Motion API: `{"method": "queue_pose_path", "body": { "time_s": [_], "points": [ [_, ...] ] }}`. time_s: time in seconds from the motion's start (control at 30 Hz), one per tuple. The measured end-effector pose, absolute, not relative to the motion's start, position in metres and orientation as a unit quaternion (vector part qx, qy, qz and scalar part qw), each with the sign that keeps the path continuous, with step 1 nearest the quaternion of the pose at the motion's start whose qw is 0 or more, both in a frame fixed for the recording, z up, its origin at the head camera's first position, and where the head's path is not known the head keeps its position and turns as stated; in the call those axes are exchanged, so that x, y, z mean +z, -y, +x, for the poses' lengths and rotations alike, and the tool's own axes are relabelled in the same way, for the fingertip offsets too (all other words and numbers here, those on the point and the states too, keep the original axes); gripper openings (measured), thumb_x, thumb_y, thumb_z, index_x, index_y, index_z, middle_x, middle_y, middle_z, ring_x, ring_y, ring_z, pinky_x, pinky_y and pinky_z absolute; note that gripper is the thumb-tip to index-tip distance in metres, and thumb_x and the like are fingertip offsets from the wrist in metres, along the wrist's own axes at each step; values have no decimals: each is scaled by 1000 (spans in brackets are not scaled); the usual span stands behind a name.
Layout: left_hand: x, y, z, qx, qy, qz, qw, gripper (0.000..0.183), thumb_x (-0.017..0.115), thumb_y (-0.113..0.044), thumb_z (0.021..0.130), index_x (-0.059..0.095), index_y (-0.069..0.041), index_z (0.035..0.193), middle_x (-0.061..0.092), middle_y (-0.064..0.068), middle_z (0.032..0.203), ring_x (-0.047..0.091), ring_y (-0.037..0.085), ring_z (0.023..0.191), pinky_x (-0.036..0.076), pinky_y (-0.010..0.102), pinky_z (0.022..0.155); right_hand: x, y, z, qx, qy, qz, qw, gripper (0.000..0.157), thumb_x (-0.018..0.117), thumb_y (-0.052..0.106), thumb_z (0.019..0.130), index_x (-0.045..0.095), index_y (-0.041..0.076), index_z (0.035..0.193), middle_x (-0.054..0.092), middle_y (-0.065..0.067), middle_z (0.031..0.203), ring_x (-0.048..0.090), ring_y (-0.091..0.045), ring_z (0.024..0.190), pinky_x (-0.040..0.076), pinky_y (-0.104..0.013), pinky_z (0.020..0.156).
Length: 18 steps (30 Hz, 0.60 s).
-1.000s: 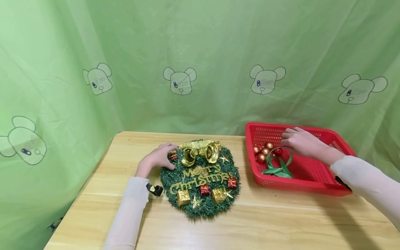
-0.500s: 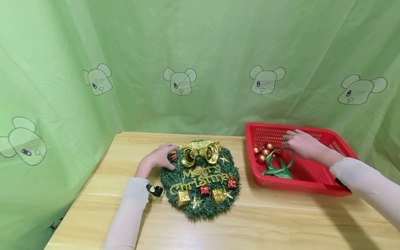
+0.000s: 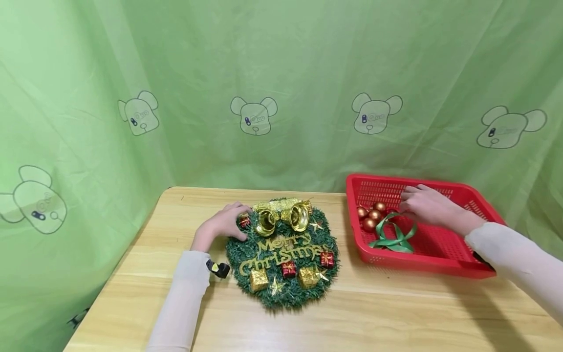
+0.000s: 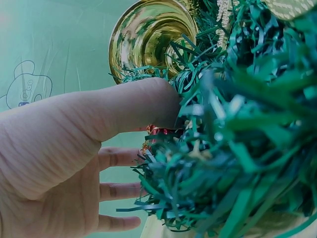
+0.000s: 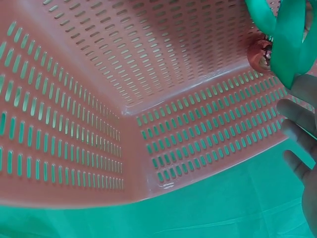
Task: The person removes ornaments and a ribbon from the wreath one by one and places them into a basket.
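A green Christmas wreath (image 3: 283,299) lies on the table, with gold bells (image 3: 299,216), small gift boxes, stars and gold "Merry Christmas" lettering. My left hand (image 3: 223,223) grips its upper left edge, the thumb pressing into the tinsel and the other fingers along the outer side in the left wrist view. Inside the red basket (image 3: 422,267) my right hand (image 3: 427,205) pinches a green ribbon (image 3: 393,243), part of which rests on the basket's floor. The ribbon (image 5: 290,37) hangs by the index finger in the right wrist view. The right thumb is mostly hidden there.
Several copper-coloured balls (image 3: 375,215) are grouped at the basket's left side, close to the ribbon. A shiny red ball (image 5: 259,54) lies beside them. Behind the wooden table (image 3: 145,293) hangs a green curtain (image 3: 303,146) with printed bear heads.
My right hand has shifted slightly right and toward me, and the ribbon's right loop has followed it. The left hand and the wreath have stayed in place.
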<state>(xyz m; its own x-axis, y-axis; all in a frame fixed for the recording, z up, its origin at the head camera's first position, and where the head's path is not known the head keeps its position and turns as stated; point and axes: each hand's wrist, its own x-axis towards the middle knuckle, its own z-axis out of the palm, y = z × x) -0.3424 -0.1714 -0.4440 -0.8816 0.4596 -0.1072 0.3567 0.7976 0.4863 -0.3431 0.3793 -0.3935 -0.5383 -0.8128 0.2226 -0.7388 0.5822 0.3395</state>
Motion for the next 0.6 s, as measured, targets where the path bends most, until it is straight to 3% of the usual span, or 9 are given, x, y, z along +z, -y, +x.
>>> {"method": "queue_pose_path", "body": {
  "time_s": [0.3,0.6],
  "points": [
    [-445,171,-342,234,-941,220,108,78,83,-25,64,48,-25,134,43,1,139,38,26,126,40,51,102,-397,-384,-342,-130,903,394,114,19,81,12,65,68,25,66,56,9,69,52,-19,76,44,-40,67],
    [-446,173,-344,238,-940,217,113,79,82,-24,65,47,-24,135,40,2,142,37,27,128,39,52,103,-398,-385,-345,-137,909,381,99,20,83,17,66,66,28,63,55,11,69,51,-18,76,45,-41,68]
  ]
}}
